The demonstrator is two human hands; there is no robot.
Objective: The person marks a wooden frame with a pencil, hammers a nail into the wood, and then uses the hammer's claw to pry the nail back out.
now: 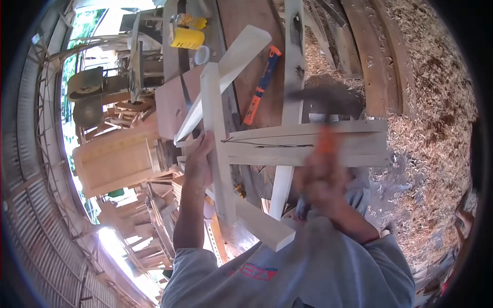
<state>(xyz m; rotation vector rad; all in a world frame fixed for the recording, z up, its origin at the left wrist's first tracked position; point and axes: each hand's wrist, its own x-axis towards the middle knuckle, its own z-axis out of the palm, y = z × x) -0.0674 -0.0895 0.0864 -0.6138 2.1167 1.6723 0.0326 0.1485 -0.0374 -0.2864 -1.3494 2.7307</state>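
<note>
My right hand (323,185), smeared by motion, grips the orange handle of a hammer (328,102). Its dark blurred head is raised beyond the hand, overlapping the far edge of a split pale board in this view. My left hand (199,160) is wrapped around the side of a pale wooden frame piece (218,138). That piece meets the end of the board (308,143), which has long dark cracks along its grain. Another pale wooden bar (231,72) slants away behind the frame piece, and a further one (264,223) juts toward my shirt.
An orange and blue tool (262,84) lies on the brown bench plank (246,20). A yellow container (187,38) and a white lid (202,55) sit at the far left of the bench. Wood shavings (431,102) cover the ground at right, beside brown planks (367,56). Stacked wood (118,159) stands at left.
</note>
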